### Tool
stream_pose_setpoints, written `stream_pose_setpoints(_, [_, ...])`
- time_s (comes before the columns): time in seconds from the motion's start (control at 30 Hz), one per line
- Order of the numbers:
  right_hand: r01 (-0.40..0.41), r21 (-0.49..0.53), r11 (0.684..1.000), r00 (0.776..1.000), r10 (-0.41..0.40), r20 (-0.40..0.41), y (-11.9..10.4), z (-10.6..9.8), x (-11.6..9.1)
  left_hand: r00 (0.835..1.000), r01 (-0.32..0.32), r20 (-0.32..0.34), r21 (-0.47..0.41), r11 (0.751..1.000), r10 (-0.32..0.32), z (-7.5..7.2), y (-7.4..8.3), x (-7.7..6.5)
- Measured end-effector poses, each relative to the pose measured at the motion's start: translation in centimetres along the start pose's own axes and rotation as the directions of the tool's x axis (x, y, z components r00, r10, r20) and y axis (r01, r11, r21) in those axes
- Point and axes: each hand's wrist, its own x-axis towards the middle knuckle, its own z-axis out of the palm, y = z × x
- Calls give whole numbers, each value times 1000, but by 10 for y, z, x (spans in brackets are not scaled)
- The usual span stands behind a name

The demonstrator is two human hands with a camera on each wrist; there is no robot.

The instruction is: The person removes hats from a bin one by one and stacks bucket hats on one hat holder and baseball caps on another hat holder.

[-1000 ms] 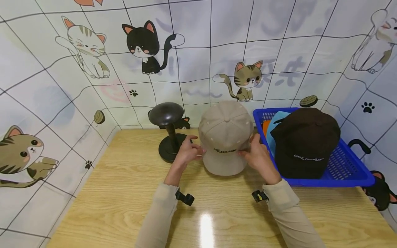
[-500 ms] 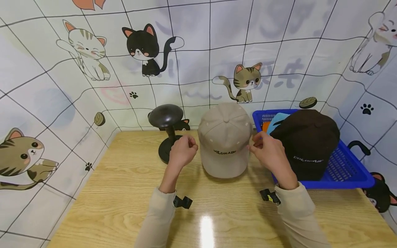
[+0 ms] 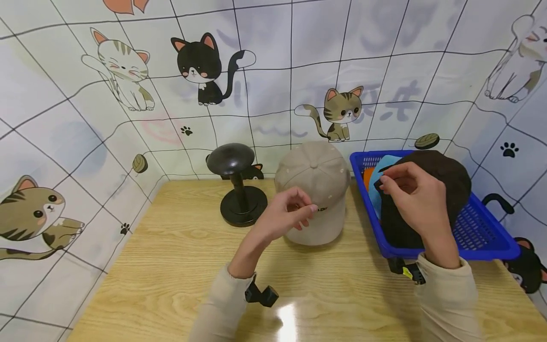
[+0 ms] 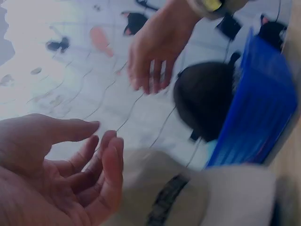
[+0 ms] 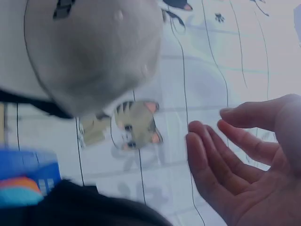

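Note:
A beige baseball cap with dark lettering sits upright on the table near the wall, its brim toward me. My left hand hovers in front of the cap's left side, covering part of the lettering; its fingers are loosely bent around nothing, as the left wrist view shows. Over the blue basket is my right hand, overlapping a dark brown cap that lies there. In the right wrist view, thumb and fingers of the right hand are apart with nothing between them.
Left of the beige cap stands a black hat stand with a round top and base. A light blue item and an orange one lie in the basket beside the dark cap. A cat-patterned wall sheet closes off the back.
Both hands have come off the beige cap's sides. My right hand has moved right, over the basket, while the left has shifted right, in front of the cap. The cap stays in place.

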Motion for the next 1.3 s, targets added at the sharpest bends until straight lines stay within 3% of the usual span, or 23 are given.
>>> stream_pose_setpoints(0.17, [-23,-21,1000,996,21,-82,13,-23,9,998,-8,66,-139,990,18,37,-4,11])
stream_pose_setpoints(0.4, [-72,-193,979,981,35,-189,31,-47,27,994,85,80,-180,980,-72,99,-23,35])
stream_pose_setpoints(0.5, [-56,-263,963,984,9,-178,40,-53,34,992,120,68,-239,963,-107,117,-25,48])
stream_pose_setpoints(0.63, [-69,-361,930,996,43,-81,50,-58,37,987,157,45,-372,915,-152,133,-18,67])
stream_pose_setpoints(0.73, [-98,-395,914,995,101,-12,57,-60,36,981,189,14,-333,924,-196,143,-9,80])
stream_pose_setpoints(0.8, [-106,-403,909,993,121,13,61,-61,35,971,222,-24,-254,941,-236,150,-5,89])
stream_pose_setpoints(0.87, [-108,-401,910,992,128,23,65,-62,33,957,261,-84,-162,952,-277,158,-2,98])
stream_pose_setpoints(1.0, [-113,-411,905,990,140,35,69,-63,29,922,333,-183,-72,940,-341,172,0,117])
stream_pose_setpoints(1.13, [-123,-399,909,989,145,26,70,-64,27,907,376,-196,-23,926,-373,183,2,131])
stream_pose_setpoints(1.3, [-139,-390,910,990,138,-31,71,-66,23,907,386,-184,5,922,-379,191,4,137])
